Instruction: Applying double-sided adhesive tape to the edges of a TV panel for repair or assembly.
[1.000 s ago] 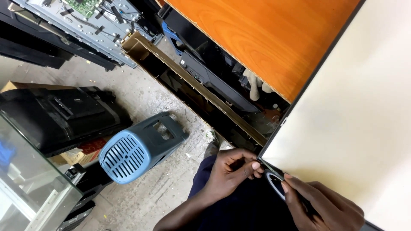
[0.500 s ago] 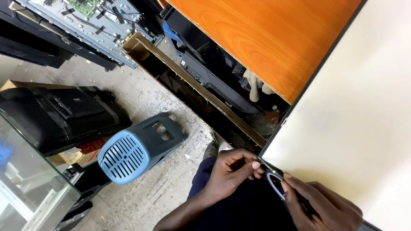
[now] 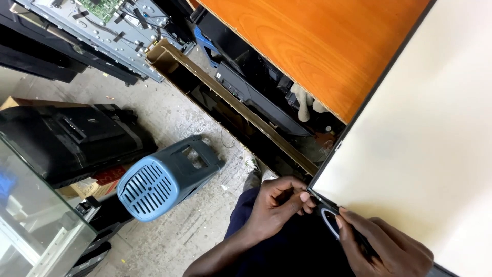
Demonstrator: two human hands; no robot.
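Note:
A large cream-white flat panel (image 3: 425, 138) with a thin black frame lies across the right of the view. My left hand (image 3: 279, 202) pinches the panel's black frame at its near left corner (image 3: 313, 194), thumb and fingertips closed on the edge. Just right of it, my right hand (image 3: 382, 246) rests on the panel's lower edge and grips a small dark tool with a pale ring (image 3: 329, 221) near the same corner. What kind of tool it is cannot be made out. My dark blue trouser leg (image 3: 246, 210) shows below the hands.
An orange wooden tabletop (image 3: 318, 46) lies behind the panel. A blue plastic stool (image 3: 161, 177) lies on its side on the concrete floor. A black TV back (image 3: 66, 138), a glass sheet (image 3: 31, 215), an open metal chassis with circuit board (image 3: 97, 20) and a long cardboard box (image 3: 225, 102) crowd the floor.
My left thumb and fingers have shifted slightly along the frame corner. The right hand has barely moved.

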